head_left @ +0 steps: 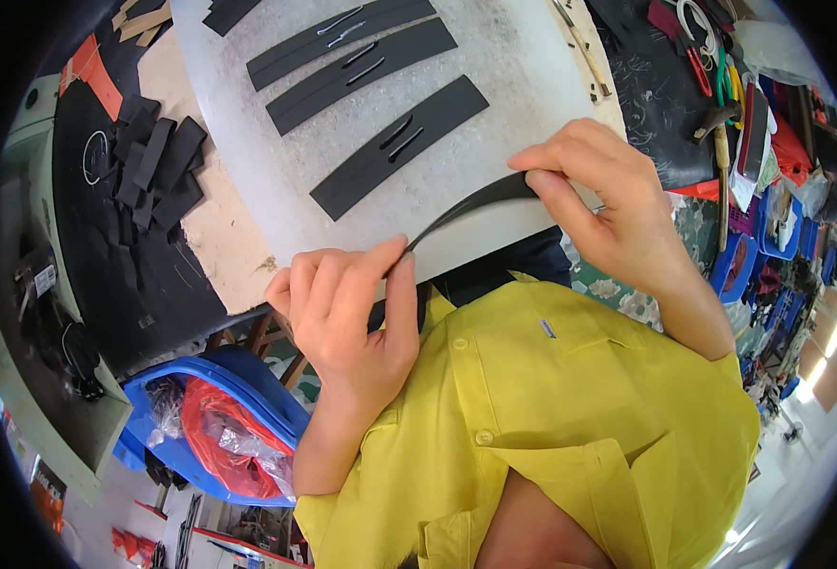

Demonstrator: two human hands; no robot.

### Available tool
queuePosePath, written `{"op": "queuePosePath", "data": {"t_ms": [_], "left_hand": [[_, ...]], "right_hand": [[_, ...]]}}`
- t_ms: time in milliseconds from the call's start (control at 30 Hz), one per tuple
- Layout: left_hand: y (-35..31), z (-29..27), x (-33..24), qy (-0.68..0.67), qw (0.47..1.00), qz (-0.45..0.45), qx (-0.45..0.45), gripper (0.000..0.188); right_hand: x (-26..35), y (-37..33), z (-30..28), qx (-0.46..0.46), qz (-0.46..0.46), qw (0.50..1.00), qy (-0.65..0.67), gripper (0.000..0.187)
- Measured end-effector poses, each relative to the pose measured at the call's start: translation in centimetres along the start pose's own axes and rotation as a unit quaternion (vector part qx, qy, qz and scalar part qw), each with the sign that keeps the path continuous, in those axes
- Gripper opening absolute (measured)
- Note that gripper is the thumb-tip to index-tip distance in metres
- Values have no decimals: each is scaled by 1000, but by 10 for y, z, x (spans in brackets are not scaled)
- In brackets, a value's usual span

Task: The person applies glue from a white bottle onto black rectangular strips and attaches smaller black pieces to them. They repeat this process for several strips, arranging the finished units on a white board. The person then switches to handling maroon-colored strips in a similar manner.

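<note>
The table (219, 247) fills the upper half of the view, with a pale grey sheet (532, 85) lying across it and reaching to the near edge. Below, the person's yellow shirt (551, 408) takes up the lower middle, and a blue bin (248, 379) lined with red plastic sits down at the left. On the sheet lie three long black strips (399, 133) side by side, each with narrow slits. A heap of shorter black pieces (157, 166) rests on the table's dark left part, and hand tools (722, 123) crowd the far right. A single black strip (475, 199) is stretched just over the sheet's near edge between both hands: the left hand (352, 313) has its fingers pinched closed on the lower end, the right hand (598, 194) grips the upper end likewise.
</note>
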State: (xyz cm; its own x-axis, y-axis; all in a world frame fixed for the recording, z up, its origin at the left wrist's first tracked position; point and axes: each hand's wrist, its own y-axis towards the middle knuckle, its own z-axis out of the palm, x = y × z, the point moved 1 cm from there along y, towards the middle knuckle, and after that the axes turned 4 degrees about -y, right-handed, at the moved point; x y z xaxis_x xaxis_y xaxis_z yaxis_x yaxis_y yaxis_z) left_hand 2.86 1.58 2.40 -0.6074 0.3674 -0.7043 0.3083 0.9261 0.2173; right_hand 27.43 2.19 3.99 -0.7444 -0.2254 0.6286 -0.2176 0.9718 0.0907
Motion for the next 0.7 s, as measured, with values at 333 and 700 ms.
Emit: {"op": "queuePosePath", "data": {"t_ms": [333, 700], "left_hand": [[3, 29, 3, -55, 989, 124, -65, 31], [3, 25, 13, -14, 982, 187, -20, 34]], "right_hand": [[11, -25, 36, -100, -121, 987, -41, 48], [14, -37, 48, -34, -114, 986, -113, 60]]}}
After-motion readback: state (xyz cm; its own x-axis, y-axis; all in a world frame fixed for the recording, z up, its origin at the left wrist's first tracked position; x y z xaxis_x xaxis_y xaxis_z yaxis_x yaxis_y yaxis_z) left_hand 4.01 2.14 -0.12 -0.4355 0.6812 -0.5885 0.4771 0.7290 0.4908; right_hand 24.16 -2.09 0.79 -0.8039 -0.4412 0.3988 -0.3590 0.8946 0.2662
